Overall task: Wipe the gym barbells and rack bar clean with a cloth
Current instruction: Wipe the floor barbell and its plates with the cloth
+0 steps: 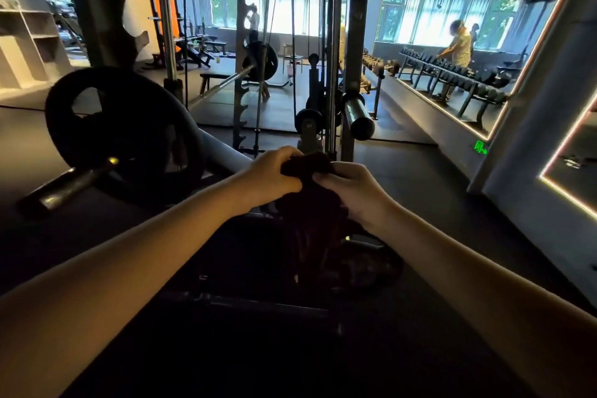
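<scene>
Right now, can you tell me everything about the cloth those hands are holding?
The cloth is dark, maybe deep red-brown, though the dim light makes the colour hard to judge. It looks like soft fabric. Its top is scrunched into a bunch, and the rest hangs down in loose folds. It is up in the air in the middle of the view. The left hand grips the bunched top from one side and the right hand pinches it from the other.

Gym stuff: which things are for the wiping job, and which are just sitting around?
For the job: cloth, gripped by left hand and right hand; barbell with its black plate; rack bar.
Just sitting around: dumbbell rack, white shelves, bench, green sign.
</scene>
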